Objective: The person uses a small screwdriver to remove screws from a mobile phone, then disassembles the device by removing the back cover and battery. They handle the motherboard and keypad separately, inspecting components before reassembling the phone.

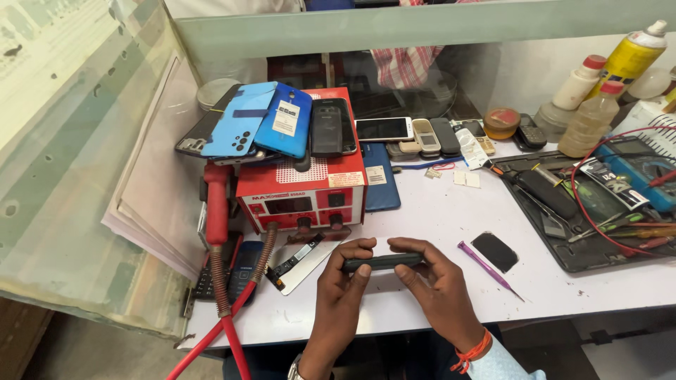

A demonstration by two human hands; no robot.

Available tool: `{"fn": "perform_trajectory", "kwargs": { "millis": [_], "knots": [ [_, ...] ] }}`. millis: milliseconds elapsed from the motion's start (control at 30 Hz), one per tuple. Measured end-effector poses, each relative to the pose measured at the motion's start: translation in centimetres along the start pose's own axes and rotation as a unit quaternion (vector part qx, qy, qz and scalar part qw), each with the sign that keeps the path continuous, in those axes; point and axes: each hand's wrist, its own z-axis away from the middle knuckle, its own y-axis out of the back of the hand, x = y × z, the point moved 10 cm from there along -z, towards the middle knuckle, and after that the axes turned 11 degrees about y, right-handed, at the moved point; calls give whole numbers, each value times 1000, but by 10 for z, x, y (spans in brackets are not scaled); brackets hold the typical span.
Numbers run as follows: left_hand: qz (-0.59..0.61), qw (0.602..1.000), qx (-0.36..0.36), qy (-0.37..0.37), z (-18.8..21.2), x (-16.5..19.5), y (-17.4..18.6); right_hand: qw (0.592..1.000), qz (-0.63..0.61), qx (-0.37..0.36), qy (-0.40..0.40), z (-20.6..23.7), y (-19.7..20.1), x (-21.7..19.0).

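A small dark phone (382, 263) is held edge-on between both hands just above the white table (422, 211), near its front edge. My left hand (341, 281) grips the phone's left end with thumb and fingers. My right hand (435, 281) pinches its right end; an orange thread band circles that wrist. A purple-handled screwdriver (487, 269) lies right of my right hand, next to a black oval cover (495, 250). A phone panel (301, 262) lies flat to the left of my left hand.
A red hot-air station (303, 190) with its red hose (225, 309) stands left of centre, several phones stacked on top. More phones (422, 134) line the back. At right, a black mat (584, 211) holds tools, a multimeter (641, 169), red leads; bottles (598, 116) stand behind.
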Motion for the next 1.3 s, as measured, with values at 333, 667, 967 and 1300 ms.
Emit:
{"fn": "perform_trajectory", "kwargs": {
  "millis": [333,667,967,1300],
  "knots": [
    [0,998,14,-64,5,6,-6,997,-64,-21,37,13,1,6],
    [1,1000,0,-22,-5,-5,-7,998,-39,-46,35,5,0,11],
    [33,999,-6,-13,-5,-6,-4,996,-63,-40,45,8,-3,-1],
    [24,1000,6,10,0,-4,-3,994,-106,6,-27,10,10,23]
  ]
}}
